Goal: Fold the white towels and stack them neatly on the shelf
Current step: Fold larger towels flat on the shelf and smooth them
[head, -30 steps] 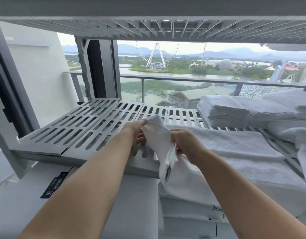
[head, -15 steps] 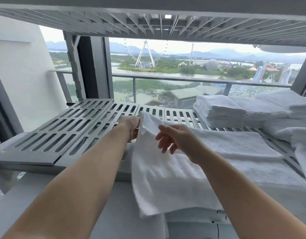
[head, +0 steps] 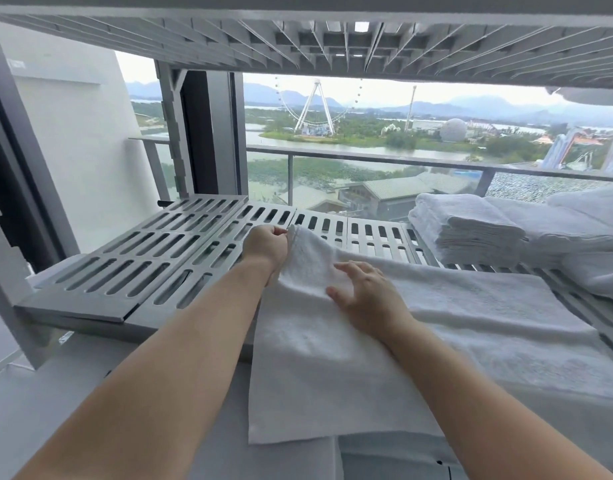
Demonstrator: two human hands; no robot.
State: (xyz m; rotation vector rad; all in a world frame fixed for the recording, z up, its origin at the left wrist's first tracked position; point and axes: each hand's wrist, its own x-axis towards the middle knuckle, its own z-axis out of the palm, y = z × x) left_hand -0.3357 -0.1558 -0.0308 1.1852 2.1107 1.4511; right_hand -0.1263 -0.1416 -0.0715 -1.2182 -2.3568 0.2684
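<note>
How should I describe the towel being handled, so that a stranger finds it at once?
Find the grey slatted shelf. Over its front edge hangs a white towel, left of a larger spread towel. Unlike the folded stack at far right, it lies unfolded, the left hand pinching its far corner, the right hand resting on it.

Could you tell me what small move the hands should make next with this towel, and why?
Probably slide the right hand rightward along the towel to smooth it flat: the left hand pinches its far corner, but the cloth bunches between the hands and its near edge hangs off the shelf.
</note>
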